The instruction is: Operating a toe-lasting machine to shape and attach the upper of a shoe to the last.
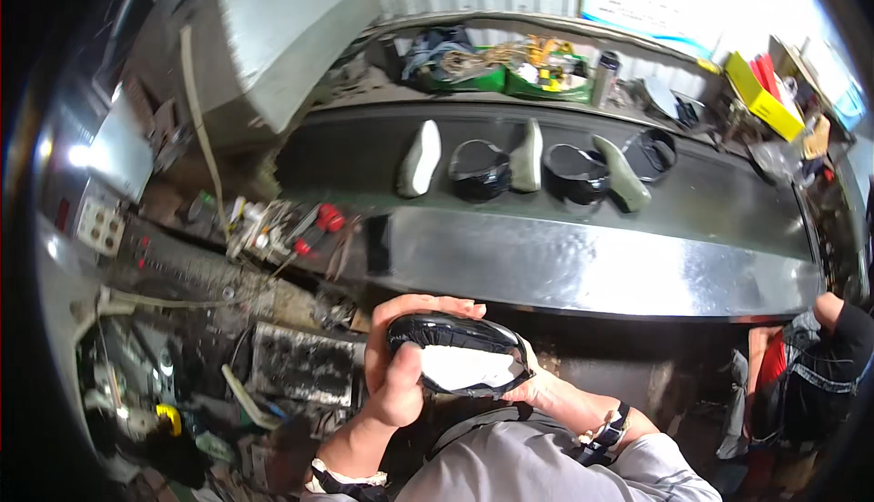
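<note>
In front of my body I hold a black shoe upper with its underside tilted up, so its pale white bottom shows. My left hand wraps the left end, thumb pressed on the underside and fingers along the far side. The right end rests in my right hand, whose fingers are mostly hidden behind the shoe. Beyond, on the dark conveyor belt, lie a white sole, two grey-green soles and several glossy black shoe uppers.
A shiny metal ledge runs along the belt's near side. Green bins of odds and ends and a flask stand behind it. Red-handled tools lie at the left. At the right edge, another person's arm shows.
</note>
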### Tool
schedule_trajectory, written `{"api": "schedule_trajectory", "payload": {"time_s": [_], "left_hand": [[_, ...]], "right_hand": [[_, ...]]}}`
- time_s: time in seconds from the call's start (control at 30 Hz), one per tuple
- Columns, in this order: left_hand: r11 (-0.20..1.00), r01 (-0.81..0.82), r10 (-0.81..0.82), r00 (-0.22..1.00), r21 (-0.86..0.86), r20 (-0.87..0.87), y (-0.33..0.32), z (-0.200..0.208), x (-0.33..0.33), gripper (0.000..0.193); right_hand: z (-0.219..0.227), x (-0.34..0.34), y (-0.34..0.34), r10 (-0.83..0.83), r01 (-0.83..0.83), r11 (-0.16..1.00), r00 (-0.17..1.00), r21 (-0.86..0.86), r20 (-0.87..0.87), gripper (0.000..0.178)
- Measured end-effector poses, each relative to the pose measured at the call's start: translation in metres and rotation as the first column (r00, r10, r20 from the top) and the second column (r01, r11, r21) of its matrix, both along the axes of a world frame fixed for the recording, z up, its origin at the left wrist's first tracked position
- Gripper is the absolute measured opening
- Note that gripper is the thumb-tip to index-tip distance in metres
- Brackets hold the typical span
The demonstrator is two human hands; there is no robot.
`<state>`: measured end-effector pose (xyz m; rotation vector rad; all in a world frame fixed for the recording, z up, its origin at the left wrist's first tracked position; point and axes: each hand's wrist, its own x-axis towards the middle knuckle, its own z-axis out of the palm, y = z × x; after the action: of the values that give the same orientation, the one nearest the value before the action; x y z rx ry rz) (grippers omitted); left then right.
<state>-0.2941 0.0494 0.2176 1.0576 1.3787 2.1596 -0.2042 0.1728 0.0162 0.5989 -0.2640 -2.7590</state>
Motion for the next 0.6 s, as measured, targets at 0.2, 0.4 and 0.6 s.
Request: {"api": "schedule_trajectory", "payload": {"time_s": [0.2,0.4,0.6], "left_hand": [[0.981,-0.034,0.027,0.999,-0.192,-0.039,0.135,-0.012,0.012,0.035],[0.936,0.049,-0.052,0.999,-0.348,0.0,0.207,-0.059,0.011,0.034],[0.703,0.116,-0.177,0.984,-0.701,-0.014,0.206,-0.166,-0.034,0.05]], "right_hand": [[0.02,0.036,0.094,-0.076,0.031,0.973,0.979,-0.23,-0.188,0.054],[0.007,0.073,0.142,-0.383,0.38,0.922,0.923,-0.077,-0.027,0.046],[-0.045,0.208,0.321,-0.801,0.195,0.304,0.581,0.932,0.14,0.053]]}}
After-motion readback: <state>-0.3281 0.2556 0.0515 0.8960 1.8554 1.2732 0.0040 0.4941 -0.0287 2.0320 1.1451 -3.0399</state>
